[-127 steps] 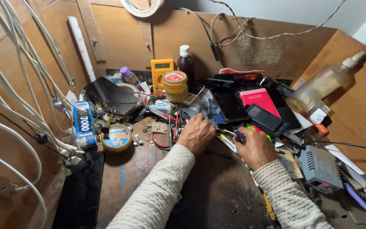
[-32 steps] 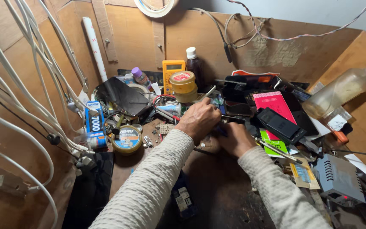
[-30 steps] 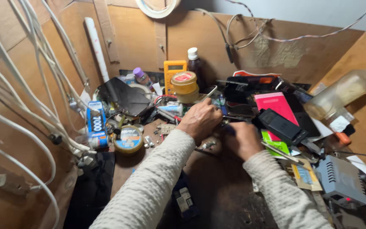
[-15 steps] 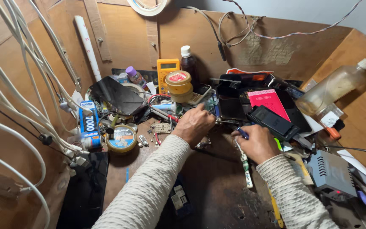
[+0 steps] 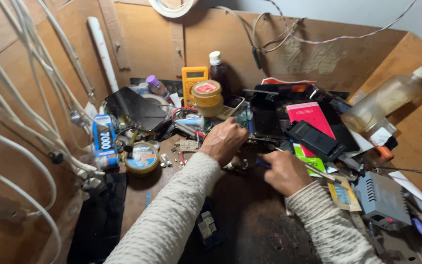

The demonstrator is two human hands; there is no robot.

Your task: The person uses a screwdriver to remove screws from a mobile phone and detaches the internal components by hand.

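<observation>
Bench [image 5: 250,230]: dark, scuffed work surface, cluttered along its far edge and boxed in by brown board walls.

My left hand [image 5: 226,141]: knuckles up, fingers curled down over a small item near the bench's middle; the item itself is hidden under my palm, so I cannot tell whether I grip it or only press on it.

My right hand [image 5: 285,171]: clenched around a thin tool with a blue handle [image 5: 263,164]; its tip points toward my left hand, just beside it.

Small circuit board [image 5: 188,145]: lies flat just left of my left hand, with loose metal bits near it.

Round tin [image 5: 142,158]: yellow-rimmed, near the left side of the bench.

Blue cell pack [image 5: 104,142]: stands at the left wall among white cables [image 5: 20,122].

Tape rolls [image 5: 207,97]: stacked, tan, behind my left hand.

Yellow multimeter [image 5: 194,80]: propped against the back wall beside a dark bottle [image 5: 219,73] with a white cap.

Pink booklet [image 5: 311,116]: lies right of centre, a black device [image 5: 316,139] resting partly on it.

Clear spray bottle [image 5: 391,98]: leans against the right wall.

Grey power supply [image 5: 383,200]: sits at the right, well apart from both hands.
</observation>
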